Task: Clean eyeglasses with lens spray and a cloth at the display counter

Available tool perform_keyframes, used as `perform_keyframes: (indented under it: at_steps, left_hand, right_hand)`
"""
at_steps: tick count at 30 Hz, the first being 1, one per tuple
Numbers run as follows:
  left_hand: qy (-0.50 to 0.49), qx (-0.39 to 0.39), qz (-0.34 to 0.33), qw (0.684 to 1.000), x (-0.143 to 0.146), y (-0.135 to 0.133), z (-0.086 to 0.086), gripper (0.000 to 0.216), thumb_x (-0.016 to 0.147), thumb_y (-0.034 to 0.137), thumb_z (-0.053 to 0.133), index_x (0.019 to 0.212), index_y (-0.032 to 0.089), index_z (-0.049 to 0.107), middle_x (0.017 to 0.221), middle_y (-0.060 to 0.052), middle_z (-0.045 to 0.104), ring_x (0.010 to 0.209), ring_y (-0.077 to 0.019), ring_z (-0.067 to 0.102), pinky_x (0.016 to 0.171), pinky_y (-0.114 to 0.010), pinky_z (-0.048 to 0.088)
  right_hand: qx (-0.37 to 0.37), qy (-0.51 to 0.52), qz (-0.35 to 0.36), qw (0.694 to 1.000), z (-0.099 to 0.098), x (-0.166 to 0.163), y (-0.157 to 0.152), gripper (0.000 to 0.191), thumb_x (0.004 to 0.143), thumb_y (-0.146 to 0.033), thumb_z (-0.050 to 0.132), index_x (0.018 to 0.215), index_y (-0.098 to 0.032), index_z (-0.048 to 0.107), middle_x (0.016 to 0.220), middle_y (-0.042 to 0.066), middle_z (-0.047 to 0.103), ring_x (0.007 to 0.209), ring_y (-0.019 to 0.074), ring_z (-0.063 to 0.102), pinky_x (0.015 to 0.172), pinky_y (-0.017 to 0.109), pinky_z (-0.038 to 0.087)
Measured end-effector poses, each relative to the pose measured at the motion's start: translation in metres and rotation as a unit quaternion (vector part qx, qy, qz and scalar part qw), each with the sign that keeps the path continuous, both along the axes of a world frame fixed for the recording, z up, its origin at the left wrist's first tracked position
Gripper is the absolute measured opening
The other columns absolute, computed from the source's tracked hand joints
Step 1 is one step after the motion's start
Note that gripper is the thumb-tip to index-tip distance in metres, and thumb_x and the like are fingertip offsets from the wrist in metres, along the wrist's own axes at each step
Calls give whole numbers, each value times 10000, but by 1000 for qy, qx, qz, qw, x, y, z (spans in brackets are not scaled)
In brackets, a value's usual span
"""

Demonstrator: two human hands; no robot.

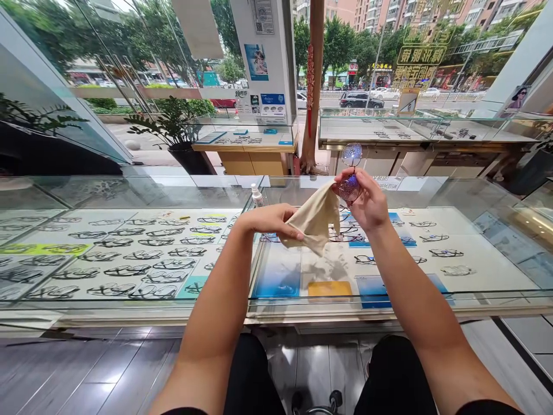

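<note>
My left hand is closed on one end of a beige cleaning cloth, pinching it between thumb and fingers. The cloth hangs in a slant above the glass counter, its upper corner reaching my right hand. That hand grips a pair of round, thin-framed eyeglasses held on end, one lens above the other. Specks like droplets cover both lenses, which show a bluish glare. Whether the right fingers also pinch the cloth's corner I cannot tell. A small white spray bottle stands on the counter beyond my left hand.
The glass display counter spans the view, with rows of eyeglasses inside. Blue cards and an orange card lie under the glass. Further back are another showcase, a wooden post and a potted plant.
</note>
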State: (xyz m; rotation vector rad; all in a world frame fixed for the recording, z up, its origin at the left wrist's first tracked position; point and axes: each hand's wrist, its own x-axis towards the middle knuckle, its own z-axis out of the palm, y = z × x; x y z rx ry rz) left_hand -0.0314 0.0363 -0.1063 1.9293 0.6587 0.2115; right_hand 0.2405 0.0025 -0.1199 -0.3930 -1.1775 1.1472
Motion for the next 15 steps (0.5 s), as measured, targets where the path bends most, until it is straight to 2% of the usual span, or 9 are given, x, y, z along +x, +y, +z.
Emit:
perform_keyframes:
  at_steps: [2,4,6,9,11,15]
  left_hand:
    - [36,-8,-40,999,-3,2,-1,393,739,463,995,932,179,803,894,-50,804,794,-206,727,699,-278,548]
    - [29,16,-57,998,0,1,-1,390,750,475,988,960,194,820,963,-61,824,873,-229,754,768,-295,573]
    - [-23,60,-33,997,8,-2,1,404,795,522,954,994,198,816,1019,-68,821,936,-233,751,821,-303,577]
    - [-139,104,44,984,26,-9,0,476,877,637,859,944,175,763,932,-63,760,866,-198,693,777,-292,548]
    - [-188,100,75,974,36,-13,-2,529,890,684,830,889,164,730,851,-47,703,790,-172,639,718,-279,516]
    - [-216,49,80,972,44,-18,-8,545,879,690,846,901,153,751,777,-23,641,682,-137,562,618,-253,444]
  right_hand:
    - [1,-5,0,1000,0,-1,-1,325,938,-580,825,1028,-271,781,1012,28,838,1045,230,806,1068,454,683]
    - [3,-7,5,1000,0,-1,-2,330,934,-580,828,1030,-266,788,1024,31,836,1044,224,806,1063,436,680]
    - [5,-10,8,1000,1,-1,-3,334,935,-582,827,1032,-265,789,1032,33,833,1046,222,805,1057,424,678]
    - [4,-18,4,1000,1,0,-3,333,949,-588,813,1031,-267,776,1039,37,829,1053,226,805,1051,427,677]
    - [2,-19,0,1000,1,1,-3,328,956,-586,804,1035,-270,767,1046,40,827,1072,232,804,1062,440,674]
    - [-2,-25,-4,1000,1,1,-2,333,948,-588,803,1042,-271,769,1047,43,827,1114,251,797,1087,469,665]
